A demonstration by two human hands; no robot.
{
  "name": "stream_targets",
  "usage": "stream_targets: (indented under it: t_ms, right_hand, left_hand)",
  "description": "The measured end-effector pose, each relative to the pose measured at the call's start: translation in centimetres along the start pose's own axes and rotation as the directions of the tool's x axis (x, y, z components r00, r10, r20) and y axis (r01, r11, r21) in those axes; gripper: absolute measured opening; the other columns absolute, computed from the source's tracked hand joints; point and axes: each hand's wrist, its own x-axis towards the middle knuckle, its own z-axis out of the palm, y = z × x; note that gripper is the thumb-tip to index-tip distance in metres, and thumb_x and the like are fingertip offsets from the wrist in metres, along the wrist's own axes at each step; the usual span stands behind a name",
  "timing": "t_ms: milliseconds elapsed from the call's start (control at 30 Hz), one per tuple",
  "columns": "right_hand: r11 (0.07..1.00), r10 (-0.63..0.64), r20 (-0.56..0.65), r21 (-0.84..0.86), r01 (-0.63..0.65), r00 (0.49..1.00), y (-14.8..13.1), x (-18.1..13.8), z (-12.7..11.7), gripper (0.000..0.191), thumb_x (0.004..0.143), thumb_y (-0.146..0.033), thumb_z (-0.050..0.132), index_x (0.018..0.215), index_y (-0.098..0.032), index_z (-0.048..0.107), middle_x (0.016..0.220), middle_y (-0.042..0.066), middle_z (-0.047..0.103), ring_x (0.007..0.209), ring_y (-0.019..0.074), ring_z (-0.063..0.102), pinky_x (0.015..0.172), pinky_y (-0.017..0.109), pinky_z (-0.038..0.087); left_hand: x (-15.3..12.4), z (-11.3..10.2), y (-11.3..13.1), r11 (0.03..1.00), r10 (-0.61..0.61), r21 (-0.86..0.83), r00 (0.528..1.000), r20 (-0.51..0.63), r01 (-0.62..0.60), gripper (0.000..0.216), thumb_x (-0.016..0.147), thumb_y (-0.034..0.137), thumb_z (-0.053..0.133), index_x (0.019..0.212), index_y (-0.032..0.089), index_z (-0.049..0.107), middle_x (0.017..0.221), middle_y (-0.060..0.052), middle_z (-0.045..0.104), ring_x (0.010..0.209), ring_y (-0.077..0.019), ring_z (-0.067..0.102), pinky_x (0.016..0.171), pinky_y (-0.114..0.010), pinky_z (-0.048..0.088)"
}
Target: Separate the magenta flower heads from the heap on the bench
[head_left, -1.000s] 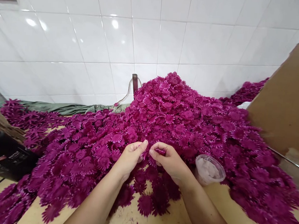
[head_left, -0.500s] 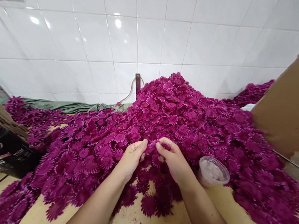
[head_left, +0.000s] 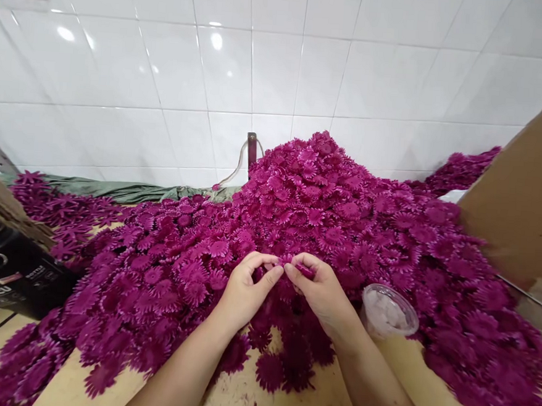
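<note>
A big heap of magenta cloth flower heads point(head_left: 317, 212) covers the wooden table point(head_left: 239, 399) and rises against the tiled wall. Just in front of the heap, my left hand point(head_left: 246, 294) and my right hand point(head_left: 323, 293) meet fingertip to fingertip. Both pinch one small magenta flower piece point(head_left: 289, 267) between thumbs and forefingers. A few loose flowers point(head_left: 268, 370) lie flat on the table under my wrists. A small clear plastic cup point(head_left: 388, 313) of pale pieces stands beside my right wrist.
A tall brown cardboard panel point(head_left: 527, 190) stands at the right. At the left a black printed box point(head_left: 10, 271) sits under cardboard. A green cloth point(head_left: 114, 189) lies along the wall, and a brown post with a cord point(head_left: 251, 149) rises behind the heap.
My hands rose slightly and drew together. The left fingers curled in, so both hands now pinch the flower piece that the right hand held.
</note>
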Motion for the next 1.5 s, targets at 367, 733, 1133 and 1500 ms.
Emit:
stream_targets:
  t_ms: [367,733,1133,1500]
  right_hand:
    - [0.996,-0.029,-0.063,-0.08,0.023,0.998,0.2,0.1,0.6,0.019,0.069,-0.034,0.051,0.06,-0.019,0.045,0.055,-0.005,0.033,0.051,0.0087,0.028,0.047,0.023,0.023]
    - [0.997,0.005,-0.003,-0.081,-0.005,1.0,-0.1,-0.4,0.7,0.021,0.069,-0.037,0.052,0.062,-0.018,0.047,0.054,-0.005,0.037,0.05,0.0086,0.032,0.047,0.023,0.027]
    - [0.999,0.027,0.111,-0.027,-0.025,0.993,-0.1,-0.3,0.8,0.02,0.066,-0.033,0.059,0.079,-0.018,0.057,0.071,-0.001,0.054,0.067,0.0124,0.048,0.064,0.025,0.039]
    - [0.998,0.049,-0.281,-0.031,-0.06,0.959,0.3,1.8,-0.4,0.026,0.061,-0.041,0.057,0.057,-0.018,0.047,0.047,-0.006,0.037,0.046,0.0084,0.033,0.046,0.023,0.028]
  left_hand:
    - [0.2,0.1,0.1,0.997,-0.046,-0.06,0.996,-0.082,0.042,0.015,0.068,0.026,0.057,0.055,0.017,0.058,0.059,0.001,0.053,0.062,-0.0137,0.049,0.065,-0.025,0.039]
    - [0.0,-0.1,0.5,0.983,-0.133,-0.128,0.991,0.013,0.134,0.016,0.062,0.026,0.064,0.075,0.016,0.062,0.078,-0.002,0.063,0.077,-0.0162,0.054,0.075,-0.026,0.039]
    - [0.3,-0.2,-0.1,0.932,-0.273,-0.242,0.962,0.028,0.271,0.033,0.057,0.044,0.065,0.051,0.016,0.047,0.049,0.007,0.04,0.049,-0.0074,0.033,0.051,-0.02,0.029]
    - [-0.2,-0.2,0.2,0.904,-0.324,-0.265,0.942,0.089,0.336,0.051,0.055,0.063,0.059,0.046,0.018,0.037,0.044,0.009,0.028,0.045,-0.0062,0.023,0.046,-0.021,0.021]
